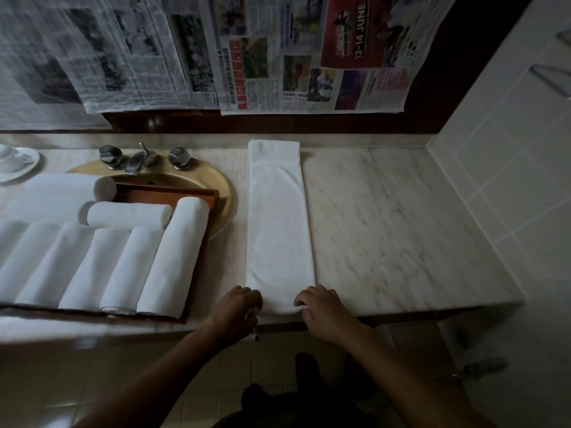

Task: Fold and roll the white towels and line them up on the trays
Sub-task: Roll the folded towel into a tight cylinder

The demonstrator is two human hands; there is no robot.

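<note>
Marble worktop (386, 227) carries one white towel (278, 217), folded into a long strip running from back edge to front edge. Left hand (238, 307) and right hand (324, 313) curl their fingers onto its near end, pinching the cloth. Judged soft, light and limp: best held at both near corners. Rolled towels (123, 267) line the tray (202, 247) at the left.

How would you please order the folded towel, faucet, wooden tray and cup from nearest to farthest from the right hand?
1. folded towel, its near end held by the right hand
2. wooden tray, to the left
3. faucet, back left
4. cup, far left at the back
</note>
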